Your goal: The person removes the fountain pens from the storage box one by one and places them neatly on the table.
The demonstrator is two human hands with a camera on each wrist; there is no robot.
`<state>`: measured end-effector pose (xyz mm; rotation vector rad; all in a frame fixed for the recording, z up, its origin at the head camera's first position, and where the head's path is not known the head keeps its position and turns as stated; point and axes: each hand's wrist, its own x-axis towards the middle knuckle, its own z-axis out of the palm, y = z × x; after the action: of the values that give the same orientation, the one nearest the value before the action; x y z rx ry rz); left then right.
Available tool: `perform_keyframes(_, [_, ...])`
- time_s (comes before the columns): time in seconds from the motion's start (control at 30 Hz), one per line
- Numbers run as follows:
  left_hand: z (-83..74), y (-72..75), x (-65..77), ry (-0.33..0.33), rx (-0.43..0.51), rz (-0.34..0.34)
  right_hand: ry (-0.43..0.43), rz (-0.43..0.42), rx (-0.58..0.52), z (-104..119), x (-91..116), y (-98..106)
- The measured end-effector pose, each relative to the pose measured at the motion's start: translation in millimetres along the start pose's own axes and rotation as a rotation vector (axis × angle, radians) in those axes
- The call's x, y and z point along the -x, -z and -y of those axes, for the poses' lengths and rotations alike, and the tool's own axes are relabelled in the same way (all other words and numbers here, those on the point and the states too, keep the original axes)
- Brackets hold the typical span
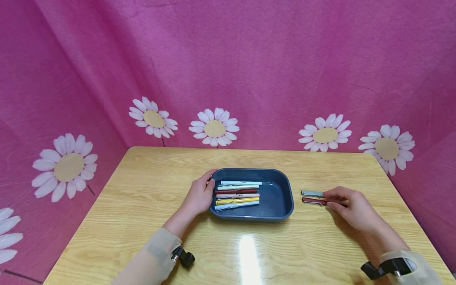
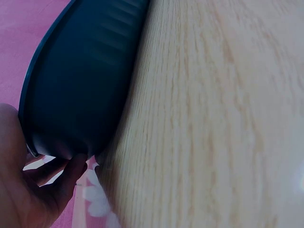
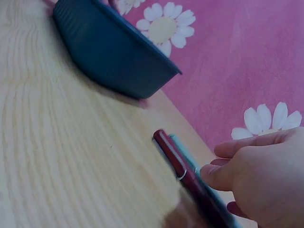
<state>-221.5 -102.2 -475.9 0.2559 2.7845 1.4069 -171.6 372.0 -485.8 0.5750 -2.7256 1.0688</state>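
A dark blue plastic box sits mid-table, a row of capped pens lying side by side in its left part. They are pale blue, pale green, dark red, lilac and yellow. My left hand holds the box at its left end; in the left wrist view a fingertip meets the outer wall. To the right of the box, a pale green pen and a dark red pen lie parallel. My right hand has its thumb and fingers at these two pens; I cannot tell if it pinches one.
Light wood-grain table carries the box and pens. Behind it and along the sides hangs a pink cloth printed with daisies. Each sleeve bears a small black wrist camera, the left one close above the tabletop.
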Motion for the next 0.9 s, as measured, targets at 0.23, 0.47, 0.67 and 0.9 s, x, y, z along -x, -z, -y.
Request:
perform_keyframes(0.23, [1.4,-0.3,-0.7,-0.004,0.009,0.006,0.034,-0.044,0.016,18,-10,7])
perform_keyframes(0.47, [2.1,0.0,-1.3,0.013,0.009,0.013,0.047,-0.019,0.007,40,-26,10])
perform_keyframes(0.67, [1.2,0.5,-1.3,0.029,0.009,0.015,0.069,0.003,-0.024,58,-40,8])
perform_keyframes(0.9, [0.5,0.1,-0.2,0.034,0.011,0.015,0.071,0.038,-0.068,74,-52,3])
